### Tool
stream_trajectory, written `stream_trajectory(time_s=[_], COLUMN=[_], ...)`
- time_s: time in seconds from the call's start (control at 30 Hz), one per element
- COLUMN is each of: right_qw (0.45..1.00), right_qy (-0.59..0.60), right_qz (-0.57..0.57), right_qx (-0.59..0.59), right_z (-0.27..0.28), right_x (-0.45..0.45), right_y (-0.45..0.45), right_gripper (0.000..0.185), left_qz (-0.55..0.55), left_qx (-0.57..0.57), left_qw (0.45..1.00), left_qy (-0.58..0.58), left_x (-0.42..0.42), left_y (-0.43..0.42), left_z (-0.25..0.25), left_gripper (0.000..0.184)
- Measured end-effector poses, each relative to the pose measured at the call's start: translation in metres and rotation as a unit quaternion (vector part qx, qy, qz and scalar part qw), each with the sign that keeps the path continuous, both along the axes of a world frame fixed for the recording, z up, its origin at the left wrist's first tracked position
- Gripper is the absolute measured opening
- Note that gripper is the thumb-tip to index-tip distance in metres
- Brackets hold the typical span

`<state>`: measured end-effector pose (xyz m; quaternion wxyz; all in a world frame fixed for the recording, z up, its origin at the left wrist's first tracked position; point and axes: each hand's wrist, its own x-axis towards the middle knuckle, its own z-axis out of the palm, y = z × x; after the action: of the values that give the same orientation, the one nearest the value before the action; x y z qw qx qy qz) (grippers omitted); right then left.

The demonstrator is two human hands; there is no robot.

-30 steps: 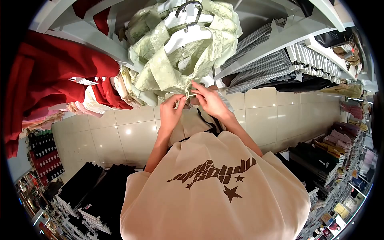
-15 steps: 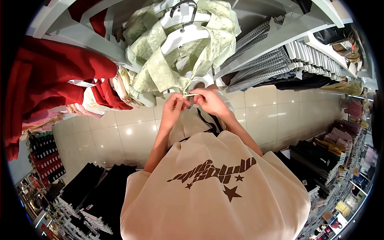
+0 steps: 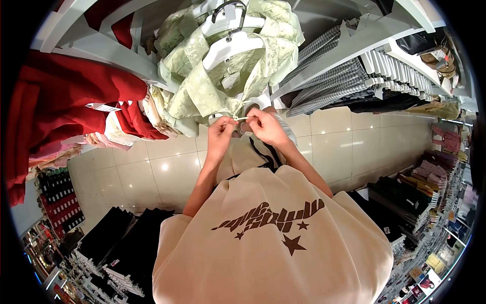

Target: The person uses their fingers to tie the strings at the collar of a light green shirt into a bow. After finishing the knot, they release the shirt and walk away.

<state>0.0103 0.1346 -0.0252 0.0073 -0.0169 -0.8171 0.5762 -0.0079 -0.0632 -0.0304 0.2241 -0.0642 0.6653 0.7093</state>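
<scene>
A pale green floral blouse (image 3: 195, 93) hangs on a white hanger (image 3: 230, 49) in front of me, its collar open and a white tag (image 3: 231, 80) inside the neck. A thin light green tie cord (image 3: 243, 118) runs from the lower end of its neckline, with a small knot or loop there. My left hand (image 3: 221, 136) pinches the cord by the knot. My right hand (image 3: 267, 127) grips the cord just to the right, drawing it nearly straight between the two hands. The cord's ends are hidden in my fingers.
More green blouses (image 3: 283, 30) hang close behind. Red garments (image 3: 76, 86) are on the left, grey checked garments (image 3: 329, 83) on the right, between white rack bars (image 3: 349, 50). Folded black clothes (image 3: 121, 235) lie lower left. Tiled floor (image 3: 167, 172) runs below.
My left hand has closed more tightly by the knot, and the fingers of both hands have shifted slightly on the cord. The blouse hangs nearly as before.
</scene>
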Motion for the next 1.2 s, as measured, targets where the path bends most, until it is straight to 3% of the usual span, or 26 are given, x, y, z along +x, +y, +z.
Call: stream_trajectory(time_s=[0.07, 0.37, 0.6, 0.8, 0.87, 0.97, 1.1, 1.2], right_qw=[0.989, 0.995, 0.997, 0.990, 0.990, 0.988, 0.988, 0.991], right_qy=[-0.119, -0.091, -0.059, -0.113, -0.096, -0.099, -0.100, 0.001], right_qz=[0.083, 0.011, 0.036, 0.078, 0.079, 0.088, 0.094, 0.108], right_qx=[0.031, -0.043, -0.019, -0.039, -0.061, -0.078, -0.064, -0.077], right_z=[0.016, -0.010, -0.006, 0.005, -0.002, -0.007, -0.010, -0.013], right_x=[0.001, 0.002, 0.003, 0.003, 0.004, 0.007, 0.007, 0.004], right_y=[0.001, -0.005, -0.007, -0.007, -0.006, -0.006, -0.007, -0.012], right_gripper=[0.010, 0.009, 0.010, 0.009, 0.010, 0.010, 0.010, 0.008], left_qz=[0.030, 0.038, 0.055, 0.061, 0.075, 0.083, 0.081, 0.062], left_qx=[0.008, 0.020, 0.015, 0.048, 0.148, 0.200, 0.173, 0.100], left_qw=[1.000, 0.999, 0.998, 0.997, 0.983, 0.972, 0.978, 0.992], left_qy=[0.001, -0.016, 0.023, -0.010, -0.076, -0.092, -0.086, -0.053], left_x=[0.001, 0.004, 0.003, 0.001, 0.001, 0.000, 0.000, 0.001], left_y=[0.004, -0.001, 0.000, -0.001, -0.006, -0.008, -0.005, -0.005], left_z=[0.001, -0.002, 0.002, 0.008, -0.001, -0.010, -0.003, 0.001], left_gripper=[0.020, 0.018, 0.014, 0.014, 0.015, 0.017, 0.017, 0.017])
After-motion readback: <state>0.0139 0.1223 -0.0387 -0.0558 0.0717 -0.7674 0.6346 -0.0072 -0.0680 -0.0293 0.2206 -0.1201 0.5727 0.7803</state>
